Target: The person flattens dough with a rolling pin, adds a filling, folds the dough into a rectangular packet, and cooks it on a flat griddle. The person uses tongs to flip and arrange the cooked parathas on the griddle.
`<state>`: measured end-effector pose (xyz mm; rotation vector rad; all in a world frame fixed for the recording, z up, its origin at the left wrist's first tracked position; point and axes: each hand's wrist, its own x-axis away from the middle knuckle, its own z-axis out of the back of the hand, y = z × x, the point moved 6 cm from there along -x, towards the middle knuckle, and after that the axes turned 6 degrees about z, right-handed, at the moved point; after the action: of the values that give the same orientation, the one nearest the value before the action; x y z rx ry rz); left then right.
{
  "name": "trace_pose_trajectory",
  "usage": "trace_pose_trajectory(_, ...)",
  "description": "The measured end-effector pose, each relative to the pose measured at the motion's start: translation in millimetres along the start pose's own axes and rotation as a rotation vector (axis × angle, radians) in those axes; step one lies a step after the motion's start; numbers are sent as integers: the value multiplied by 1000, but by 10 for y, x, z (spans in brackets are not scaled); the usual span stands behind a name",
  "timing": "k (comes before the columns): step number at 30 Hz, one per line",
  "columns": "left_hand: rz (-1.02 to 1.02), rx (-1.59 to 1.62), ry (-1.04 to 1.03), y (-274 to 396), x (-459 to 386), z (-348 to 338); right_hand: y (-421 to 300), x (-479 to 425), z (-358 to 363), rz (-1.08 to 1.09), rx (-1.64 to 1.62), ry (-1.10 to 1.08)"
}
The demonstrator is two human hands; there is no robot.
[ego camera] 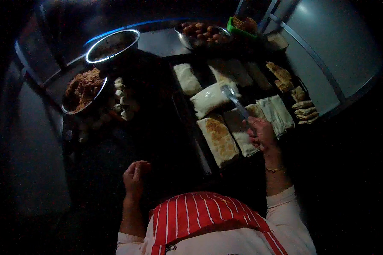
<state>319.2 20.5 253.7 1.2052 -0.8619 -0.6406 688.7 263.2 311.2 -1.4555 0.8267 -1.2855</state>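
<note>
My right hand (pixel 261 132) grips the handle of a metal utensil (pixel 239 106), perhaps a spoon or spatula. Its shiny head touches or hovers over a pale folded flatbread (pixel 209 98) on a dark griddle (pixel 196 143). More folded flatbreads lie around it. One at the near left, a browned flatbread (pixel 218 140), has golden patches, while a whiter flatbread (pixel 276 114) lies to the right of the utensil. Off the griddle's left side, my left hand (pixel 136 173) hangs over a dark area with its fingers curled; nothing shows in it.
A bowl of reddish-brown shredded filling (pixel 84 89) stands at left, beside several pale balls (pixel 119 98), possibly dough. Behind are a metal-rimmed bowl (pixel 113 47), a bowl of eggs (pixel 206 33) and a green basket (pixel 242 28). Cut browned pieces (pixel 306 111) line the griddle's right edge.
</note>
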Motion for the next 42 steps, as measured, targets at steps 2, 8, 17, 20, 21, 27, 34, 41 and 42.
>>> trace_pose_trajectory(2,15,69,7,-91,-37,68,-203,68,109,158,207,94)
trace_pose_trajectory(8,59,71,-25,-286,-179,2,-712,290,-396,760,1168,164)
trace_pose_trajectory(17,55,-21,-63,-315,-263,-23,-318,89,-446,343,621,67)
trace_pose_trajectory(20,42,-1,-38,-353,-266,19,-280,-1,-372,281,581,-43)
trace_pose_trajectory(21,38,-46,-34,-350,-247,36,-280,-23,-392,302,583,-108)
trace_pose_trajectory(27,81,-70,-4,-253,-109,11,-366,-355,-387,-45,62,-227)
trace_pose_trajectory(34,11,-227,74,-194,51,137,-548,-1022,-170,-157,336,-289)
trace_pose_trajectory(41,186,16,146,-597,125,304,-66,-1295,-803,-126,-174,-404)
trace_pose_trajectory(42,180,29,149,-612,142,311,28,-1344,-948,-162,-209,-358)
